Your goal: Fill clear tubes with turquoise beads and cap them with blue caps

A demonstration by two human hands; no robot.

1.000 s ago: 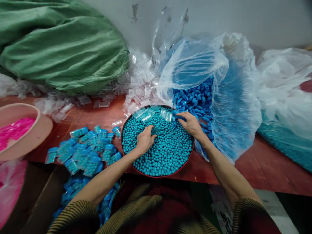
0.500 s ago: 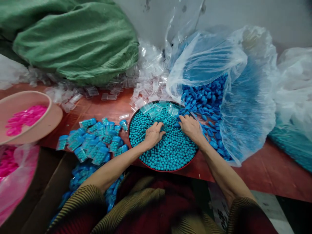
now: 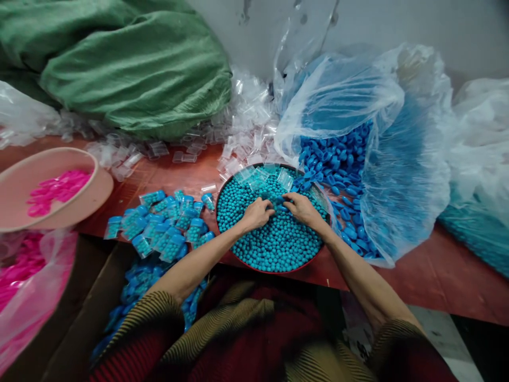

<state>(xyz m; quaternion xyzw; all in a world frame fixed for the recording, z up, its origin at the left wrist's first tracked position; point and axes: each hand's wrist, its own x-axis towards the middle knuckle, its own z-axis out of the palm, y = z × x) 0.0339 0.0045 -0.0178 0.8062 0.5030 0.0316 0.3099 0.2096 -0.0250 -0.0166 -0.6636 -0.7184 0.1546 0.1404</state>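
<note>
Red, scuffed and broad, the counter [image 3: 417,278] crosses the frame and carries nearly everything I can see. A great green cloth bundle [image 3: 135,74] fills the upper left, shoved back, I'd guess, to free the front edge. At upper right a clear, crinkled plastic bag [image 3: 409,143] gapes towards the middle, its mouth probably turned that way so its contents lie within easy reach. A cloudy white plastic bag [image 3: 477,164] sits at the far right edge, and a pale pink plastic basin [image 3: 101,188] stands at left.

Centre frame, squarely before the person, is a round, red-rimmed tray [image 3: 274,271], handy to both arms. Over it the left hand [image 3: 257,214] and right hand [image 3: 304,208] nearly meet, fingers bent inward. A small bluish piece seems to show between them, but from here I cannot tell which fingers grip it, if either; knuckles hide the rest.

Left of the tray lies a heap of small, clear, blue-topped containers [image 3: 159,228] with beads inside, apart from the empty clear plastic containers [image 3: 250,140] piled behind; a few of those rest in the tray's far side, presumably kept close. Glossy blue scoop-shaped caps [image 3: 334,154] spill from the bag to the tray's right rim. Smallest, round turquoise beads [image 3: 274,249] cover the tray.
</note>
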